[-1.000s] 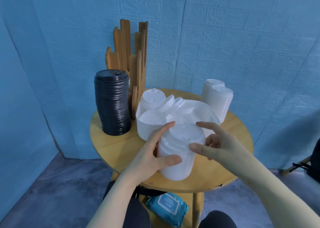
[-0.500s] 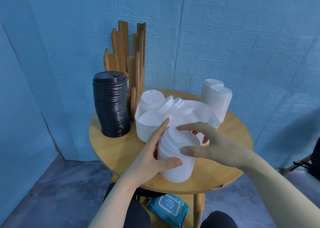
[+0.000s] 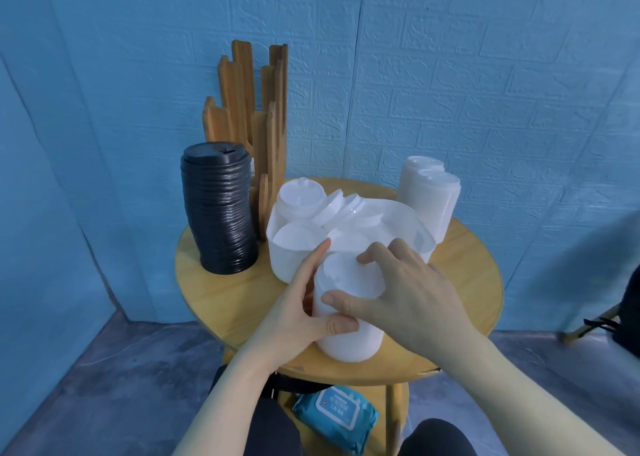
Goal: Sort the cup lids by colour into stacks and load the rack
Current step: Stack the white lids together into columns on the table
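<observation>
A stack of white lids (image 3: 348,337) stands at the front of the round wooden table (image 3: 460,282). My left hand (image 3: 298,310) grips its left side, thumb across the front. My right hand (image 3: 401,292) lies over the top of the same stack, thumb and fingers curled round the upper lids. Behind it a white bin (image 3: 412,227) holds loose white lids. A tall stack of black lids (image 3: 220,213) stands at the left, and two white lid stacks (image 3: 431,195) at the back right. The wooden rack (image 3: 252,109) rises at the back left.
A blue wipes pack (image 3: 336,417) lies below the table by my knees. A blue brick-pattern wall closes in behind. A dark bag and a chair leg (image 3: 620,313) sit at the right edge.
My right hand has come in from the right side of the white stack and closed over its top. My left hand has kept its grip on the stack's left side.
</observation>
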Demonstrator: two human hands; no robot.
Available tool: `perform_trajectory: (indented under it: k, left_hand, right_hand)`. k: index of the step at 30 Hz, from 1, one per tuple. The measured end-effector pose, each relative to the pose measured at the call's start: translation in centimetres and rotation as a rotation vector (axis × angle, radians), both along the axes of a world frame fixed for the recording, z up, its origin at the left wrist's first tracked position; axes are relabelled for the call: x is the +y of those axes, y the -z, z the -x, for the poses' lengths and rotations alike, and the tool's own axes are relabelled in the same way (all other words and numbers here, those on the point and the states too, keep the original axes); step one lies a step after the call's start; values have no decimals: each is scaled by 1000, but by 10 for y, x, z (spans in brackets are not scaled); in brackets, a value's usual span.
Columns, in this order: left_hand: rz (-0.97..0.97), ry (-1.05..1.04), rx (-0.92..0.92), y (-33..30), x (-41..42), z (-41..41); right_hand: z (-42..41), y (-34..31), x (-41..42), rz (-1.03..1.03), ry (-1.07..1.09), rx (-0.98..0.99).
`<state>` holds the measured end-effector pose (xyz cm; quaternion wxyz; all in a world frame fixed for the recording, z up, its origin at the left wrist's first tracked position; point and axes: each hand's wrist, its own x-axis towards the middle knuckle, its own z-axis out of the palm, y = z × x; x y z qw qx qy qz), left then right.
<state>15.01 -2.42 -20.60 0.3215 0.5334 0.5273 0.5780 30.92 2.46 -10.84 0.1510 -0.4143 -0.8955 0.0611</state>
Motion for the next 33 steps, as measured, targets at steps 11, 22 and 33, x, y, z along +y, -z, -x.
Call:
perform_trajectory:
  k: [11,22,33]
  left_hand:
    - [-3,-20,73,-4,-2,-2]
    - [-11,25,12,-5,-3,-3]
    - [-20,26,24,-9,-5,-5]
  right_hand:
    - [-2,1,5,-14,-71,-42]
    - [-5,16,30,309,-352,281]
    - [-8,46,35,553,-524,626]
